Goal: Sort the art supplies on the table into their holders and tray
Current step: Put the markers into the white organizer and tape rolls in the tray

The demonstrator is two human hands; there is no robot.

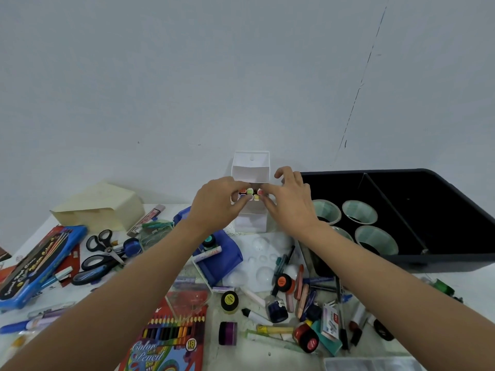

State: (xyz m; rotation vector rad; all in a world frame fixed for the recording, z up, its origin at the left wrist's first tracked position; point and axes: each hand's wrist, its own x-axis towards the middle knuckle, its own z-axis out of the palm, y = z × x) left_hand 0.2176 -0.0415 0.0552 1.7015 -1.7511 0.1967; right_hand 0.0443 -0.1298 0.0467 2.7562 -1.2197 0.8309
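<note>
Pinching grips of left hand point(214, 203) and right hand point(292, 203) on markers point(250, 194), caps facing camera, long axes receding.

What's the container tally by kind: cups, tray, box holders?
Clear cups: 4, all in the tray, one half hidden
Black tray: 1
White holder: 1, with the left hand and right hand pinching markers in front of it
Cream holder: 1
Blue holder: 1
Total: 8
</note>
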